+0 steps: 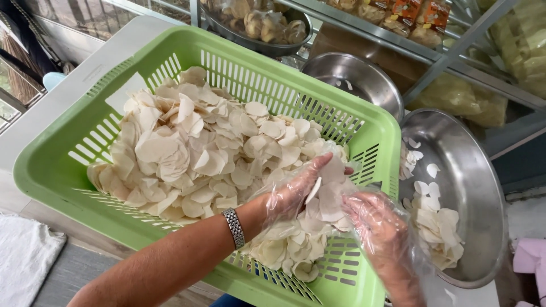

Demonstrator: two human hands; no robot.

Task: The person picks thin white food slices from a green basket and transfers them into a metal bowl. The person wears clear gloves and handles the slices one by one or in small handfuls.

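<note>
A large green slotted plastic basket (68, 153) holds a heap of thin white raw chips (187, 148). Both my hands wear clear plastic gloves and sit over the basket's right end. My left hand (296, 190), with a metal watch on the wrist, cups a stack of white chips (327, 196). My right hand (378, 230) meets it from the right and touches the same stack. To the right, a wide steel bowl (478, 187) contains a smaller pile of the same chips (438, 230).
A second steel bowl (355, 77) stands behind the basket, almost bare. Farther back a dark bowl of bagged snacks (261, 25) sits under a metal-framed shelf with yellow packets (455, 94). A white cloth (23, 256) lies at lower left.
</note>
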